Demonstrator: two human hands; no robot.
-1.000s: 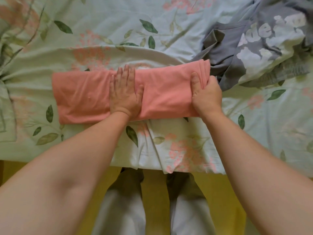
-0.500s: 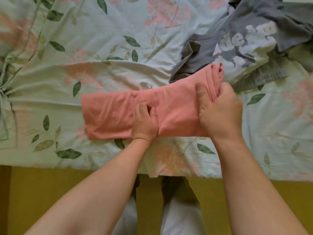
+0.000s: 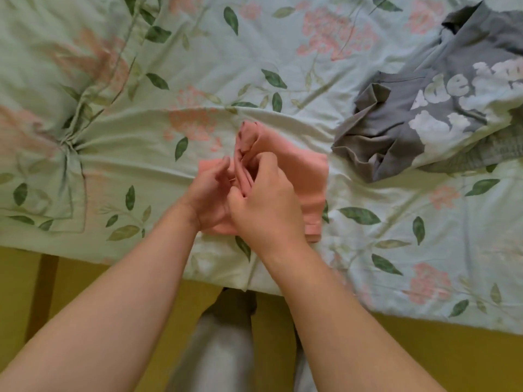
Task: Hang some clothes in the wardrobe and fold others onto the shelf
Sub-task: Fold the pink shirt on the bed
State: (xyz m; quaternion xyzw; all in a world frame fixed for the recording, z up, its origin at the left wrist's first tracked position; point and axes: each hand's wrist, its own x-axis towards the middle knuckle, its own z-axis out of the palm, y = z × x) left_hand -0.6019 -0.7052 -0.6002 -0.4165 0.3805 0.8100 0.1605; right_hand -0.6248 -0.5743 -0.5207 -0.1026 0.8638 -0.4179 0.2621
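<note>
Both hands work a folded salmon-pink garment at the near edge of a bed.

The floral bedsheet (image 3: 141, 131), pale green and puckered at the left, carries everything. The left hand (image 3: 208, 193) is cupped, fingers half curled against the garment's left side; blur hides whether it pinches any cloth. The salmon-pink garment (image 3: 300, 179) lies mid-bed near the near edge, a plain, smooth, compact block of several layers. Its longer side appears to run near to far, and one bunched, layered end stands up and points far. The right hand (image 3: 266, 207) lies just beside the left, its fingers curled tight round that layered edge. Far right and apart lies a crumpled grey T-shirt (image 3: 396, 128) with white lettering.
</note>
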